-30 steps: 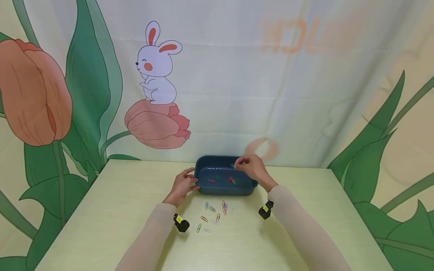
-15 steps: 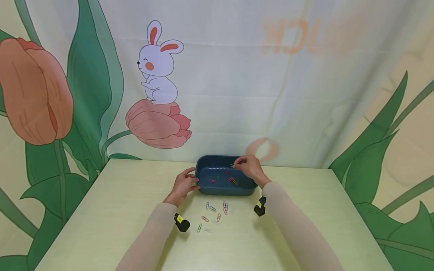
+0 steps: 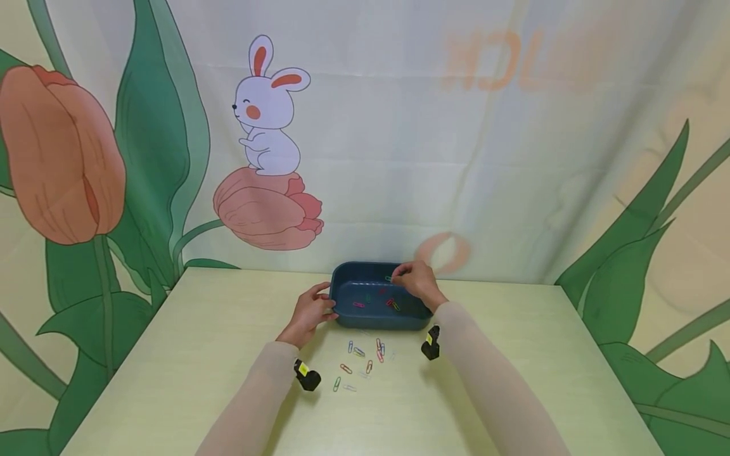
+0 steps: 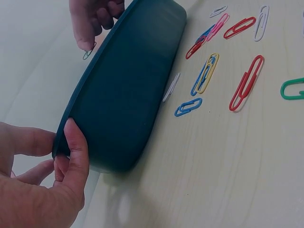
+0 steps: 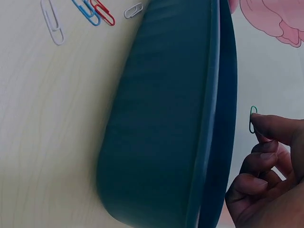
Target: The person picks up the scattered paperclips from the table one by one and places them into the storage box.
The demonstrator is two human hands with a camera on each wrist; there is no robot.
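A dark blue plastic bin (image 3: 376,323) stands at the back of the table, with several coloured paper clips lying inside. My left hand (image 3: 308,315) grips its left end; in the left wrist view the thumb (image 4: 77,147) lies on the outer wall and the fingers wrap over the rim. Over the bin's right part, my right hand (image 3: 417,282) pinches a green paper clip (image 5: 251,119) between thumb and forefinger, the other fingers curled in. The clip hangs above the rim, apart from the bin.
In front of the bin, several loose paper clips lie on the pale table, among them a red clip (image 4: 246,83), a yellow clip (image 4: 209,73) and a green clip (image 3: 337,384). A printed curtain (image 3: 365,158) hangs right behind the table's back edge.
My right forearm and wrist have swung a little to the left, while the right hand stays over the bin with the green paper clip. The left hand keeps its hold on the bin.
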